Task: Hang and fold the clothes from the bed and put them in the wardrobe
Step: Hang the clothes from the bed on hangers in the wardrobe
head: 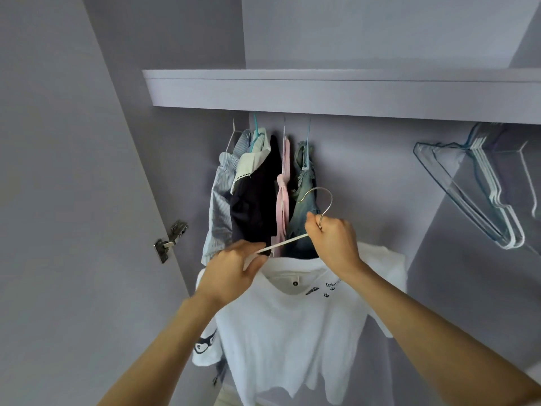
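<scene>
Right hand (332, 240) grips hanger (288, 240) at hook; left hand (234, 273) pinches its arm, steadying white T-shirt (292, 332), frame centre, for hanging.

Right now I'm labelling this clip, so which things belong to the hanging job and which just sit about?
In the job: white T-shirt, its hanger, left hand, right hand, hung clothes.
Just there: spare hangers, door hinge, shelf.

Hung clothes (257, 186) crowd left; empty hangers (483, 194) right.
</scene>
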